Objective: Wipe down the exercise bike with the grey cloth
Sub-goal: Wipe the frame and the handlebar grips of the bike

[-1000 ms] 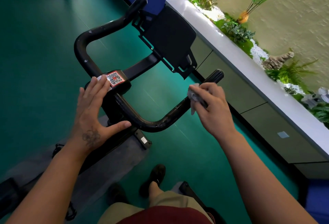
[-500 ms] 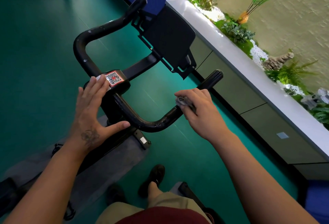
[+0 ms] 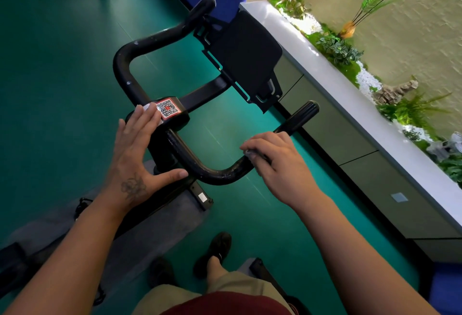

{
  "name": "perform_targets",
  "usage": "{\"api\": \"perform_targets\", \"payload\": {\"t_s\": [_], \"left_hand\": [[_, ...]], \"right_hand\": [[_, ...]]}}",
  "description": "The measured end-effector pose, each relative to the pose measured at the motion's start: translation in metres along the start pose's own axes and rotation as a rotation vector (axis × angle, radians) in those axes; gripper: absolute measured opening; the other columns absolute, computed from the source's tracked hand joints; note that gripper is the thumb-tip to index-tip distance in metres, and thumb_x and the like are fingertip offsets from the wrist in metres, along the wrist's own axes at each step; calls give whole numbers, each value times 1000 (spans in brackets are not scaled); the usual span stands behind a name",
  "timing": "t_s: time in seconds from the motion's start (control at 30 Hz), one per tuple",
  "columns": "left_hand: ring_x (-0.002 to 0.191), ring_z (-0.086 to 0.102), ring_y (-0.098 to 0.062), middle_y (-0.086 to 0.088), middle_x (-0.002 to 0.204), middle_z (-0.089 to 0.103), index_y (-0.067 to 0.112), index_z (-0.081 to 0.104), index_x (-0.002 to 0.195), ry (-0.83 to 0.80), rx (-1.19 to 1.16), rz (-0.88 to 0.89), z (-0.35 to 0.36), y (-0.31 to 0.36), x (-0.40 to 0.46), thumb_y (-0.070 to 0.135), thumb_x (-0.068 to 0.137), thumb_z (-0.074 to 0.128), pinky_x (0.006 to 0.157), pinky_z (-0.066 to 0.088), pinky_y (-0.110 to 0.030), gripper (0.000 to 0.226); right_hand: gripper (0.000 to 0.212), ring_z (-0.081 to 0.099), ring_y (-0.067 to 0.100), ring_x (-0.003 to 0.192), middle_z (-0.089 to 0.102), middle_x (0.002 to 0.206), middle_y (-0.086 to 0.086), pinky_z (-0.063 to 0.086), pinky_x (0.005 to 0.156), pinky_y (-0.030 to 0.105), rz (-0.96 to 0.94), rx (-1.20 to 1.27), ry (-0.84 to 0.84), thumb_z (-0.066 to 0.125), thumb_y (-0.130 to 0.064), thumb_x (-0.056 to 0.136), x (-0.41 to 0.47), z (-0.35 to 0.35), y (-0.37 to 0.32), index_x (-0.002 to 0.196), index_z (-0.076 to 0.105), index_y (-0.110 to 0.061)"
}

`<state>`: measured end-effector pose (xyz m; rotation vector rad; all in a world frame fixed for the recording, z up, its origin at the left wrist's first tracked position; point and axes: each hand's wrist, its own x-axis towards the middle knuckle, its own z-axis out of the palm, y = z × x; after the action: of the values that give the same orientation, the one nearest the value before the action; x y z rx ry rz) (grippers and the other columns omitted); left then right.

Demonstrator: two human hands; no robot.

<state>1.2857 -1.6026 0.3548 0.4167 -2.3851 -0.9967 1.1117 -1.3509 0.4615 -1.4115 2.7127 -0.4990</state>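
The exercise bike's black handlebar [image 3: 140, 47] loops across the middle of the view, with a red QR sticker [image 3: 168, 108] on its centre clamp and a black tablet holder [image 3: 246, 58] behind. My right hand [image 3: 273, 162] is wrapped around the right bar, pressing the grey cloth [image 3: 251, 152] against it; only a small edge of cloth shows under my fingers. My left hand [image 3: 136, 154] lies flat with fingers spread on the centre clamp, thumb out toward the bar's lower bend.
A white ledge [image 3: 350, 99] with grey cabinet fronts and a planter of ferns and stones runs along the right. A green floor [image 3: 50, 77] lies all around. My shoes [image 3: 215, 252] stand below, beside a grey mat [image 3: 150, 234] under the bike.
My right hand has slid with the cloth down the right bar from near the grip end toward the bend. My left hand has stayed put on the clamp.
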Motion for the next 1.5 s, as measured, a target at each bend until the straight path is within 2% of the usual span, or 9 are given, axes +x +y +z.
{"api": "perform_targets", "payload": {"t_s": [0.27,0.37,0.53,0.67,0.77,0.9,1.2,1.37,1.5], "left_hand": [[167,5,-18,1,179,17,13,28,168,-8,-12,2,-1,0,-1,75,72,74,135,-6,-49,124],[167,4,-18,3,179,17,13,27,169,-5,-9,-3,0,0,-1,76,72,73,135,-5,-51,124],[167,5,-17,3,179,17,13,27,169,10,-13,-5,2,0,-1,77,72,74,135,-7,-48,125],[167,6,-18,3,179,18,13,28,169,15,-11,2,2,-2,-1,78,71,74,135,-8,-44,126],[167,5,-17,5,179,17,15,27,169,8,-15,-3,1,-1,-1,78,71,75,135,-8,-45,126],[167,4,-17,6,179,15,15,26,169,2,-13,-7,1,-2,-2,79,71,75,135,-4,-53,127],[167,2,-15,6,180,13,17,22,170,-15,-9,-17,-1,1,-2,77,71,77,135,-5,-53,128],[167,1,-13,7,180,12,17,22,170,-18,-10,-34,-2,2,-2,76,70,77,135,-7,-47,129],[167,-1,-13,9,180,11,18,20,171,-30,-23,-47,-2,2,-3,71,69,82,135,-8,-46,130]], "right_hand": [[26,43,9,105,64,120,-16,35,89,25,101,-14,15,54,-24,107,9,-15,25,124,72,-30],[24,46,11,106,64,119,-16,39,93,25,110,-36,69,57,-30,106,3,-6,13,123,73,-28],[24,50,16,114,62,126,-16,42,101,24,48,18,96,66,-23,100,-20,16,-16,123,71,-27],[31,53,20,119,62,133,-14,43,105,30,-50,68,40,70,-23,98,-29,18,-16,129,70,-26],[38,51,18,115,60,132,-18,45,102,34,0,24,44,74,-32,95,-24,3,5,133,69,-33],[43,56,11,122,56,133,-17,50,104,39,75,99,-7,77,-27,92,-20,-5,14,134,69,-32],[41,58,6,120,59,129,-15,50,103,31,-28,174,-102,75,-29,93,-26,28,-35,133,68,-28],[42,56,8,114,61,127,-21,49,98,30,-72,93,-179,76,-39,93,-19,10,-19,133,67,-39],[44,51,7,104,61,124,-24,44,90,25,-51,36,-174,84,-35,86,-17,-1,-8,127,69,-41]]}}
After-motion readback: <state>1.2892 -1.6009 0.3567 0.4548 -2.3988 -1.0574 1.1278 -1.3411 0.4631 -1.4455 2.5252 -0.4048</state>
